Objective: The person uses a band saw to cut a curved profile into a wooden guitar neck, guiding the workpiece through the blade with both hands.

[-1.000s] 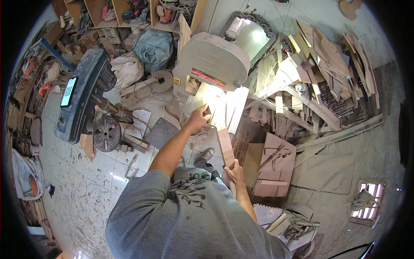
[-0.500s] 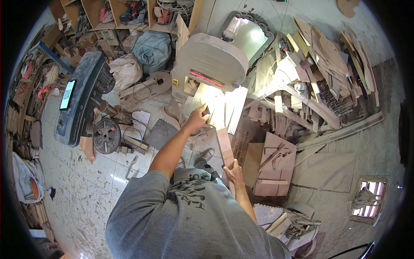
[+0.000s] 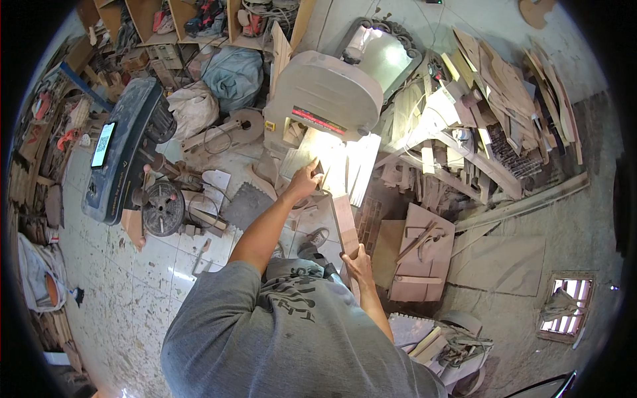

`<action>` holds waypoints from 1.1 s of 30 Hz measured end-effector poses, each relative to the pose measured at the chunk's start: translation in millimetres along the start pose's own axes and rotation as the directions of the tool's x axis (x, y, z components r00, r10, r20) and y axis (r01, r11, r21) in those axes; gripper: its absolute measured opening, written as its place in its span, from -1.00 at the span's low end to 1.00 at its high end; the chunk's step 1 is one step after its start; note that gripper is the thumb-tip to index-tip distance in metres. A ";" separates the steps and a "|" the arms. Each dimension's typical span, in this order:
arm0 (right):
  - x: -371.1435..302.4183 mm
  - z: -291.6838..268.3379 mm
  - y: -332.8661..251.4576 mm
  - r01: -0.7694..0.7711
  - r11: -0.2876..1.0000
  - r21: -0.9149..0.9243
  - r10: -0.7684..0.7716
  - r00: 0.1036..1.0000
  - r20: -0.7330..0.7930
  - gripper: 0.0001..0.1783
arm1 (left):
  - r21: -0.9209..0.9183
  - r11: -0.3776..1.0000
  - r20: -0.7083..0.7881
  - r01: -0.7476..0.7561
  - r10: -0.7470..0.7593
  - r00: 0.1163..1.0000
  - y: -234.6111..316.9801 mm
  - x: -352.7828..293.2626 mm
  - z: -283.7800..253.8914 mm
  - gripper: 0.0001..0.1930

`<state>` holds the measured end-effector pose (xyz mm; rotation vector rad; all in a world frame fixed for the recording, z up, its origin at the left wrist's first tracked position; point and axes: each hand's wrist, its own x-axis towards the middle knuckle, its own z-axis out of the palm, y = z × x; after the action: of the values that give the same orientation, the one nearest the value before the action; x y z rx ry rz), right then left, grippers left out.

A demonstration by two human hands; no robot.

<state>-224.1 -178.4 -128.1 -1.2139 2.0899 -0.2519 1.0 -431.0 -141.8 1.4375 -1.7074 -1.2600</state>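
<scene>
A long wooden board [image 3: 344,217] lies on the lit table of a band saw [image 3: 325,93] and reaches back toward my body. My right hand [image 3: 359,263] is wrapped round its near part, thumb on top. At the left side of the board, over the saw table, is my left hand [image 3: 306,180]. Its index finger and thumb are stretched apart, and its fingertips are against or very close to the board's edge. Bright light washes out the far end of the board, and the blade cannot be made out.
A dusty drill press [image 3: 126,156] lies left, with a lit phone [image 3: 103,146] on it. Wood offcuts [image 3: 491,99] lean at the back right. Brown panels [image 3: 421,255] lie right of my right hand. Shelves [image 3: 192,41] with power tools stand behind, beside a blue-grey sack [image 3: 233,76].
</scene>
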 end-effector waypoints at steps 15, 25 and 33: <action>1.8 1.4 -4.6 0.006 0.999 0.037 -0.004 0.999 -0.036 -0.28 | 0.015 0.999 0.026 0.042 -0.042 0.999 2.3 2.5 -1.3 -0.33; 7.7 2.7 -4.5 0.029 0.998 0.049 -0.027 0.999 -0.046 -0.31 | -0.011 0.999 0.048 0.045 -0.045 0.998 3.7 1.5 -1.7 -0.43; 8.2 -3.8 -13.6 0.029 0.999 0.034 -0.027 0.999 -0.046 -0.30 | -0.013 0.999 0.094 0.038 -0.036 0.995 2.5 4.1 -1.2 -0.48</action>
<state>-219.8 -193.2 -122.6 -1.2279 2.1004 -0.3304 -0.1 -435.4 -139.6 1.4279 -1.7360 -1.3768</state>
